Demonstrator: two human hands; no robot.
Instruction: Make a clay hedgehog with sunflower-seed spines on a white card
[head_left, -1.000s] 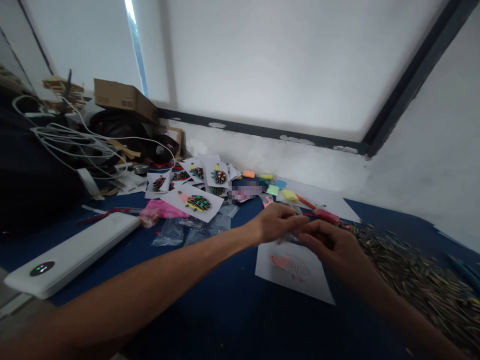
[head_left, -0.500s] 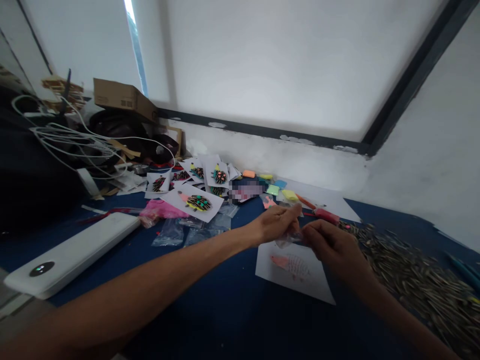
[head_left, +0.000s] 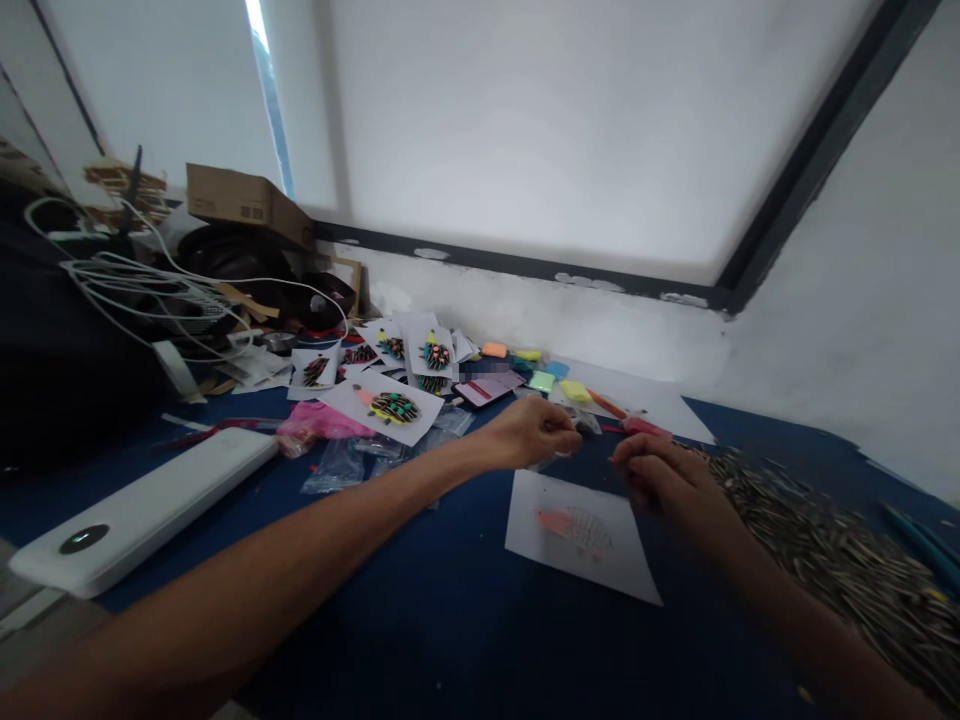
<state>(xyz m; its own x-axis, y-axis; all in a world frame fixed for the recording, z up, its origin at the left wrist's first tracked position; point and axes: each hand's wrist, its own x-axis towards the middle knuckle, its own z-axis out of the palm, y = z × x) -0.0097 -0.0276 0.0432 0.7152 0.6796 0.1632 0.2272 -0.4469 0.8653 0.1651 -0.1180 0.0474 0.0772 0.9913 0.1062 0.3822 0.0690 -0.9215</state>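
Left grip (head_left: pixel 553 430) closed on clear plastic (head_left: pixel 556 460)

On the bench (head_left: pixel 360 610), a drawing sheet (head_left: pixel 579 560) lies front and centre, the left grip (head_left: pixel 534 432) beyond its far left edge, the right grip (head_left: pixel 666 478) at its far right corner. Right of both spreads a heap of strips (head_left: pixel 832 560). A power bank (head_left: pixel 150 505) lies left; plastic bags (head_left: pixel 334 468) lie to its right, before a picture card (head_left: pixel 384 405). More cards (head_left: pixel 431 345) pile behind, a phone (head_left: pixel 489 390) beside them. What seem to be clay packets (head_left: pixel 576 392) lie behind and right of the phone. At back left, a cardboard box (head_left: pixel 232 195) sits behind a coiled cable (head_left: pixel 150 285).
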